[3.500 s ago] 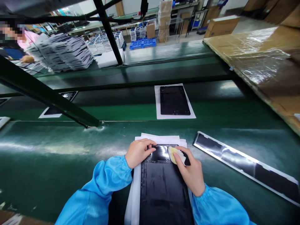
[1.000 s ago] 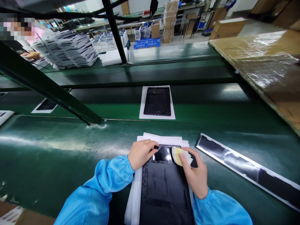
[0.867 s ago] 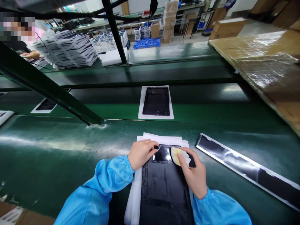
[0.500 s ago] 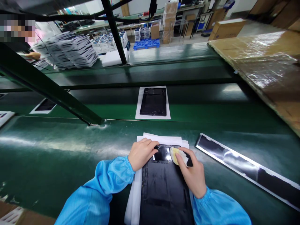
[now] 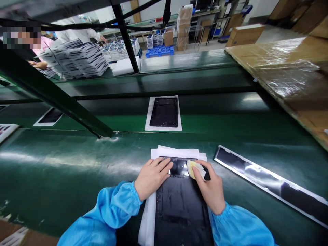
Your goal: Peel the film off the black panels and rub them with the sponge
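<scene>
A black tablet-like panel [image 5: 183,208] lies before me on white sheets [image 5: 146,225]. Across its far end runs a shiny dark strip [image 5: 179,166]. My left hand [image 5: 153,176] rests with outstretched fingers on the panel's far left corner and holds nothing. Between the thumb and fingers of my right hand [image 5: 211,186] is a white-and-yellow wiping pad [image 5: 192,168] with a black part at its right side. The pad touches the right portion of the shiny strip. Fingers hide part of the pad and the panel's corner.
Beyond lies another black panel [image 5: 164,112] on white paper. A long silver-edged black strip [image 5: 269,184] is at right, near a plastic-wrapped cardboard sheet [image 5: 282,65]. A green post [image 5: 64,99] slants across the left. Stacked panels [image 5: 77,59] and a co-worker's hand [image 5: 39,65] are farther back.
My left hand has flattened out over the panel's corner, its wrist lower and farther left. The right hand and pad have hardly moved. The far panel sits slightly farther left in view.
</scene>
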A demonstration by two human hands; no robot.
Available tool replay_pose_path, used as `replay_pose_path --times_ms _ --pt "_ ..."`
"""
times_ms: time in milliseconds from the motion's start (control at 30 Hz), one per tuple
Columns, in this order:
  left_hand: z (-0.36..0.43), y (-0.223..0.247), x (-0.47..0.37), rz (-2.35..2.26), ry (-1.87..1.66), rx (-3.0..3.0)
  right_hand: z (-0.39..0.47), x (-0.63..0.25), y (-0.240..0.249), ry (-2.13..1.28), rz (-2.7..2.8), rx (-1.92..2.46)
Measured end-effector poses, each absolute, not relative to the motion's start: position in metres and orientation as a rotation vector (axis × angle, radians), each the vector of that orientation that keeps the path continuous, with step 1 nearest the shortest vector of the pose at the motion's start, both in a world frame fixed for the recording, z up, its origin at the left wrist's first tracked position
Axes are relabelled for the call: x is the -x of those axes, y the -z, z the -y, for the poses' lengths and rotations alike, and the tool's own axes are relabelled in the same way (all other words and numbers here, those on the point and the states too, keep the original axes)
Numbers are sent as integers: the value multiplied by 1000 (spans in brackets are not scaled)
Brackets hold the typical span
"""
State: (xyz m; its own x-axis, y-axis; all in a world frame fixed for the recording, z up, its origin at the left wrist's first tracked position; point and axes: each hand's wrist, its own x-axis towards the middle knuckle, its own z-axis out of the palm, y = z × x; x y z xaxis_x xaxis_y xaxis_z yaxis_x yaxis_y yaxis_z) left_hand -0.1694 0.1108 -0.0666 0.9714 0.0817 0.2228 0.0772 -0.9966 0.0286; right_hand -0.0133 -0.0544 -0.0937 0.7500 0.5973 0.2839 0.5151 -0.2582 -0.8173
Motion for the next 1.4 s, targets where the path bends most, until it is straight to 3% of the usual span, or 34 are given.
replay_pose_path --times_ms 167,433,667,1033,1233,1400 --pt "-119 58 181 97 -259 -2987 55 15 93 -80 870 1955" --pt "-117 79 180 133 -713 -2944 49 16 82 122 1166 2043" --pt "-119 85 176 158 -799 -2843 6 40 82 89 1356 1909" --pt "-118 88 175 117 -790 -2797 40 3 89 393 1203 2010" --pt "-120 84 176 114 -674 -2812 31 20 93 235 1271 1924" --pt "-122 81 176 139 -592 -2823 45 9 92 324 1128 2045"
